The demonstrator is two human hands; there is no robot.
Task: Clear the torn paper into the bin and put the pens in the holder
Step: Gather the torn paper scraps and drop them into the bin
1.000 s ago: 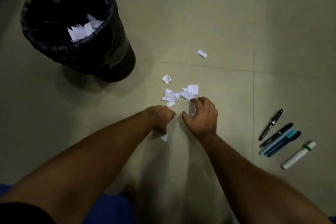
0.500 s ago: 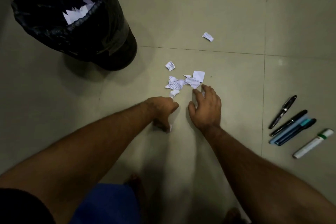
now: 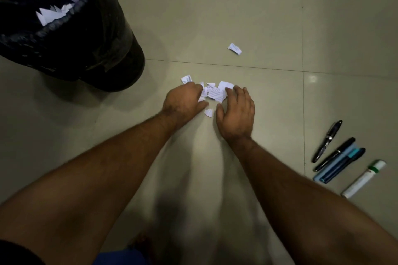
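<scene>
Item: torn paper, main heap [image 3: 215, 92]. Lies on the floor [image 3: 215, 17] between both hands, in front of the bin [image 3: 90, 49]. Printed scraps, thin, overlapping.

Item: left hand [image 3: 183, 103]. Rests at the heap's left edge, knuckles up. Fingers curl down onto the scraps; whether they pinch any cannot be told from above.

Item: right hand [image 3: 237, 112]. Rests at the heap's right edge, fingers spread and nearly straight, tips touching the paper, thumb toward the left hand.

Item: small scrap [image 3: 209, 112]. Lies apart from the heap, just below it, between the two thumbs.

Item: scrap at left [image 3: 186, 79]. Just beyond the left hand's knuckles, outside the cupped area.

Item: stray scrap [image 3: 234, 48]. Well apart, past the tile joint.

Item: bin. Black liner, some paper already inside [image 3: 53, 14]. Stands to the left, near the heap.

Item: pens [image 3: 336, 155]. Several side by side on the floor at far right, with a white marker [image 3: 364, 178] beside them. None touched. No holder is in view.

Risks, as judged:
- A scoop between the palms will likely miss the three outlying scraps; each needs its own pick.
- Thin paper flat on smooth tile may slide rather than lift, so pieces could slip from under the fingers.
- Loose scraps may drop during the carry to the bin, or land on its rim and fall outside.
- A right-arm sweep could roll the pens.
</scene>
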